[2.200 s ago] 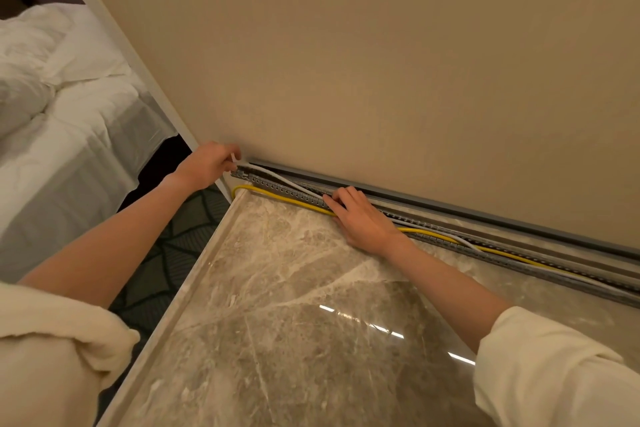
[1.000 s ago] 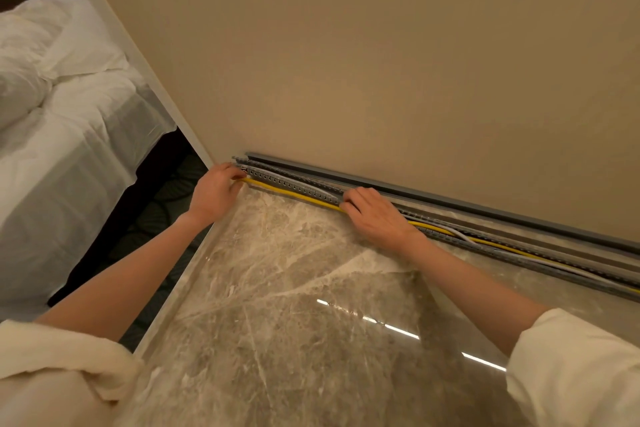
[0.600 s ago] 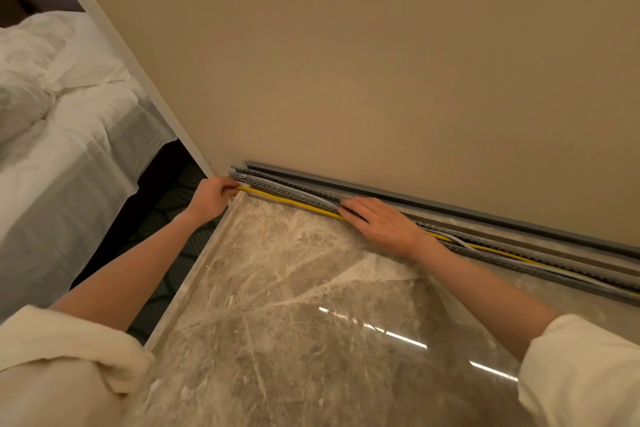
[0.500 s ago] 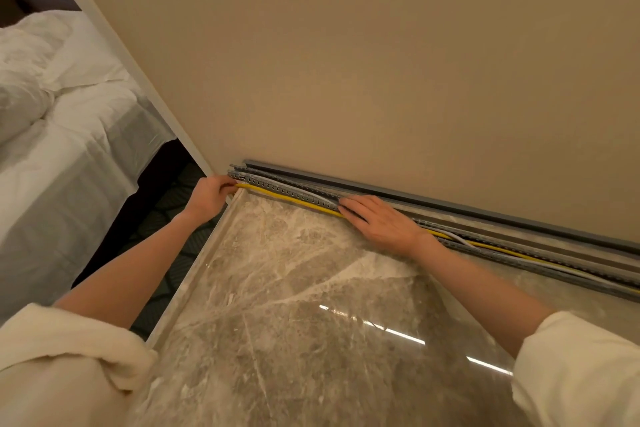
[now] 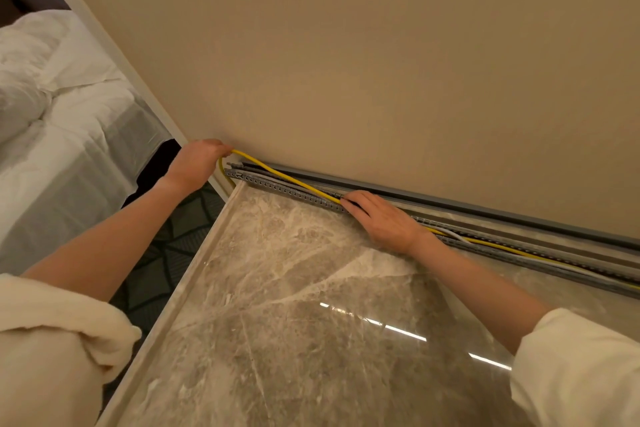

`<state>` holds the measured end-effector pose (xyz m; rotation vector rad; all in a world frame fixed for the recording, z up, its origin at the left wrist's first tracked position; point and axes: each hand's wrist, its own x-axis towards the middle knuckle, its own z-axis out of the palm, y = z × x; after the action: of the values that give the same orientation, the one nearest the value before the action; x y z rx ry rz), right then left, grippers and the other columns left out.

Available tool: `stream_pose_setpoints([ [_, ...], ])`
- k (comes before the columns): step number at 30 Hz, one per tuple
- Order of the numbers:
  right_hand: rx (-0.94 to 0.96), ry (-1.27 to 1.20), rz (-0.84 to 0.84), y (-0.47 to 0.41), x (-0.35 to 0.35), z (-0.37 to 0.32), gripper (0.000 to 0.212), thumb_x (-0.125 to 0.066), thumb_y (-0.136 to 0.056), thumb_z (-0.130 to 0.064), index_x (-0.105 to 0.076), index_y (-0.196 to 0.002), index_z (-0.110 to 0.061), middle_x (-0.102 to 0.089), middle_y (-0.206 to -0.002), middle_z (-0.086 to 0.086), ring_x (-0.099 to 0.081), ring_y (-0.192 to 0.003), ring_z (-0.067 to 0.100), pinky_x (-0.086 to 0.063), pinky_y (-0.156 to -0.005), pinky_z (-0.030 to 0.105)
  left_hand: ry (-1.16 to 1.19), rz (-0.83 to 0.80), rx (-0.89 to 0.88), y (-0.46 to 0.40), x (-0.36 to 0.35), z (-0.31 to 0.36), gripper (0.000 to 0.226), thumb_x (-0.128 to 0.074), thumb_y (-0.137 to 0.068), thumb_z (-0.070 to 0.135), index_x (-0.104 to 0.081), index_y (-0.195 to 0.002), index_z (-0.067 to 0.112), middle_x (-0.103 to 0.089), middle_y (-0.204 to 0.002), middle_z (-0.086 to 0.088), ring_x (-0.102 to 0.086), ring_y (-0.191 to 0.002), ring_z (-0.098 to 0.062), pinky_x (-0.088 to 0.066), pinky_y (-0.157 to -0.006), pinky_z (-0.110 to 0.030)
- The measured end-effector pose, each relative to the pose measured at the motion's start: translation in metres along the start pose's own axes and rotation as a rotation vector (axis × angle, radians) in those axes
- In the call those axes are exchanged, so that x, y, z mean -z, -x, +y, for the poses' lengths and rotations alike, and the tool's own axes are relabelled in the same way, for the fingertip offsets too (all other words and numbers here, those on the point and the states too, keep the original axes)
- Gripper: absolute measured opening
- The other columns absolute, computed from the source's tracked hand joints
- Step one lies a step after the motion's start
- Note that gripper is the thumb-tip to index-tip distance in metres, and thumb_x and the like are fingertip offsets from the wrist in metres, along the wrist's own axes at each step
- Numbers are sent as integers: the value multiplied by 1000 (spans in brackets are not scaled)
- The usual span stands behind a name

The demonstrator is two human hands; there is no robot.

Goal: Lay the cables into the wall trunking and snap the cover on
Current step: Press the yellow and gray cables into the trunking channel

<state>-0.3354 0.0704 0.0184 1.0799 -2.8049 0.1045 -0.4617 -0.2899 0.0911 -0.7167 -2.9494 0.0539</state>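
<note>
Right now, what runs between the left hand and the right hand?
In the head view, only the yellow cable, lifted taut from the left hand to the right hand, crossing above the slotted trunking.

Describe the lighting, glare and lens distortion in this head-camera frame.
Head view: warm, dim light gives everything a yellowish cast; bright streaks of glare cross the polished marble top; wide-angle distortion bows the trunking and the wall edge; the left hand, yellow cable and right hand are reasonably sharp, while the bed looks pale and washed out.
</note>
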Motion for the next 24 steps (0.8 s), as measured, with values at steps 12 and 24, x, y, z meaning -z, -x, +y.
stream_pose_setpoints([
  [12, -40, 18, 3, 2, -4, -2, 59, -61, -78, 6, -42, -133, 6, -50, -133, 22, -48, -124, 34, -46, -102, 42, -39, -24, 5, -1, 4, 5, 31, -53, -85, -9, -67, -109, 3, -66, -107, -20, -63, -93, -38, -53, -75, -48],
  [24, -45, 18, -12, 2, -6, 0, 57, -54, -84, 3, -37, -138, 4, -47, -136, 21, -44, -126, 34, -43, -105, 42, 60, 21, 20, -1, -7, 38, 21, -48, -90, -1, -68, -97, 0, -69, -93, -21, -63, -85, -38, -51, -70, -45],
])
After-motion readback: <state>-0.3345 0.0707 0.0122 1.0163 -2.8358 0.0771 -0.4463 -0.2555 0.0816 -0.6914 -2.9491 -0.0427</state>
